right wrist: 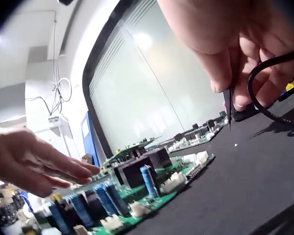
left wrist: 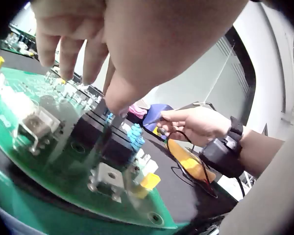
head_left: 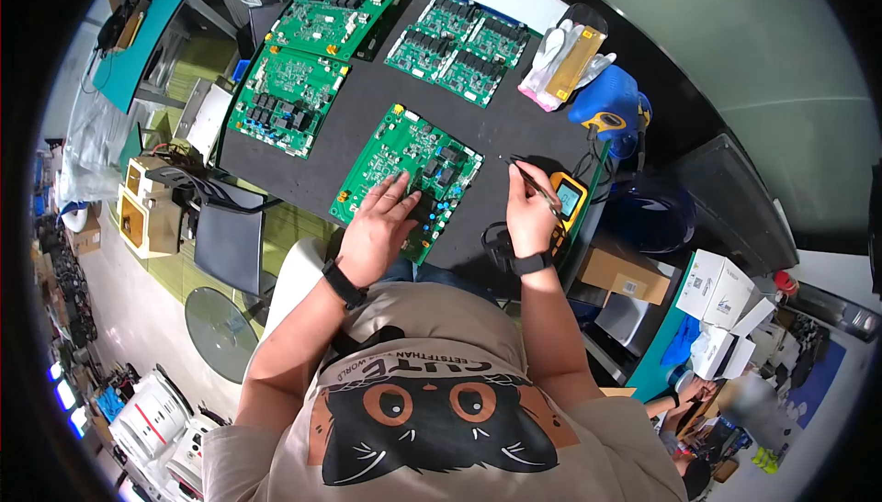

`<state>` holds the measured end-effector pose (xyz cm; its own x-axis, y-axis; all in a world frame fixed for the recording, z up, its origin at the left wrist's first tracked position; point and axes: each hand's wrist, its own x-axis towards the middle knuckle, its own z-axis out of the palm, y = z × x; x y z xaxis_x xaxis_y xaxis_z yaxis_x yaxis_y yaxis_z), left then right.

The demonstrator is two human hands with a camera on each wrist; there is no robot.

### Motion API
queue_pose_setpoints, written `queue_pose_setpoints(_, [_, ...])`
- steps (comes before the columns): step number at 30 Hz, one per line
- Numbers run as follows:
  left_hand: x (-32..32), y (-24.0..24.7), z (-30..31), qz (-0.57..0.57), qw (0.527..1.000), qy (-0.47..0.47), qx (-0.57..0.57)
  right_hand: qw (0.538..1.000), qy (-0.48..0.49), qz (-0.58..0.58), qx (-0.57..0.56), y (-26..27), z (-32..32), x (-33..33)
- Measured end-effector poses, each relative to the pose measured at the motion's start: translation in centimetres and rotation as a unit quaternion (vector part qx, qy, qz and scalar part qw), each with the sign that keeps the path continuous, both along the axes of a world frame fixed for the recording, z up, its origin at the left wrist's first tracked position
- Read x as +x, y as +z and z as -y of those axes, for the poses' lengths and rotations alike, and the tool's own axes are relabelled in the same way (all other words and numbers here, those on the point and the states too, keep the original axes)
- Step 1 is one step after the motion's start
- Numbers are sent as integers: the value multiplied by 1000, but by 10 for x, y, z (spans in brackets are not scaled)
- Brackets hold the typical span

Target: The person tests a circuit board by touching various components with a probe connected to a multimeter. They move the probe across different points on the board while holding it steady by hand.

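A green circuit board with black relays and blue capacitors lies on the dark tabletop in front of me. My left hand is spread over its near part, fingers extended among the components. In the left wrist view, black relays sit below the fingertips. Right of the board, my right hand pinches slim black tweezers, their tips pointing down close to the tabletop. A tiny white speck lies near those tips. Beside this hand is a yellow multimeter.
Two large boards lie at the left, with a panel of smaller boards at the back. A box with gloves and a blue device stand at the back right. A black cable loops by my right wrist.
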<state>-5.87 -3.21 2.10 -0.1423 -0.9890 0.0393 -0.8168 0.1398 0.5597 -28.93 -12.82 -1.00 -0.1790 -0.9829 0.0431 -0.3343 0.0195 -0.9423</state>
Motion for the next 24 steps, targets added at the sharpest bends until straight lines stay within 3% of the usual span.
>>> queue_pose_setpoints(4, [12,-5,12,22,997,54,-53,1000,-10,-7,-8,4,-2,-8])
queue_pose_setpoints(6, [18,-11,22,36,992,90,-76,998,-1,60,15,2,-1,-8])
queue_pose_setpoints(9, [14,-3,41,33,996,58,-62,999,-11,35,7,-7,2,-10])
queue_pose_setpoints(13, [-9,14,62,24,996,-75,-43,999,-9,-45,28,2,0,-8])
queue_pose_setpoints(17, [-9,10,74,96,991,-85,-23,1000,-7,11,12,15,-11,4])
queue_pose_setpoints(24, [7,-6,91,59,988,-133,-52,999,-15,-15,36,9,-25,17])
